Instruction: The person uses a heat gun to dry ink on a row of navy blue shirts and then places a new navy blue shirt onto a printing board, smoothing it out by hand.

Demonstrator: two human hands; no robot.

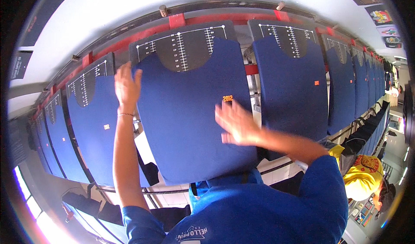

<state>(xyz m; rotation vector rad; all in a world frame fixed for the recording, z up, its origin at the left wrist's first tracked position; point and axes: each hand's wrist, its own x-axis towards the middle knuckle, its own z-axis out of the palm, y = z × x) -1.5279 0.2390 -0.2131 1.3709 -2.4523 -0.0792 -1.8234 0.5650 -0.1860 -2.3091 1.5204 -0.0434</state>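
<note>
A navy blue shirt panel [190,127] with a scooped neck edge lies on the dark printing board [181,49] in front of me. White ruled scale marks show on the bare board inside the neckline. My left hand [127,87] is at the panel's upper left edge, fingers stretched out and holding nothing. My right hand [238,125], a little blurred, is over the panel's right half with fingers spread. Just beyond its fingertips is a small orange print [228,98]. Whether the right palm presses on the cloth or hovers is hard to tell.
More boards with navy panels, such as one on the right [292,93] and one on the left [93,123], line a red rail [155,30]. A person in a yellow shirt [363,179] is at the lower right. Dark cloth [168,213] hangs below.
</note>
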